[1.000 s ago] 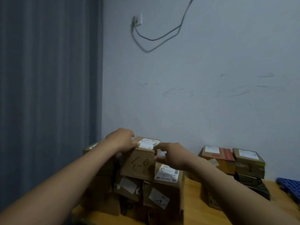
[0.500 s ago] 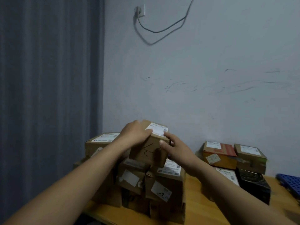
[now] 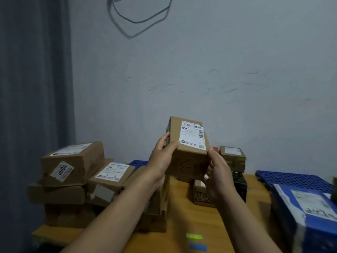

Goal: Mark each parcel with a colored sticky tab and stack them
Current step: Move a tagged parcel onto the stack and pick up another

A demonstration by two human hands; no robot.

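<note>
A small brown cardboard parcel (image 3: 187, 150) with a white shipping label on top and black scribbles on its front is held in the air above the wooden table (image 3: 184, 212). My left hand (image 3: 163, 157) grips its left side, thumb on the top edge. My right hand (image 3: 218, 170) grips its lower right corner. Sticky tabs lie on the table near the front edge: a yellow-green tab (image 3: 194, 236) and a blue tab (image 3: 197, 247) below it. A pile of brown parcels (image 3: 73, 179) stands at the left of the table.
More parcels (image 3: 232, 157) are stacked against the wall behind my right hand, with a dark box (image 3: 239, 185) beneath. A blue perforated tray (image 3: 291, 179) and a blue parcel (image 3: 310, 212) sit at the right. A grey curtain (image 3: 34, 88) hangs at the left.
Both hands lifted the small parcel off the left pile and carried it right and up, over the table's middle. The view shifted right, bringing the sticky tabs and blue parcel into sight.
</note>
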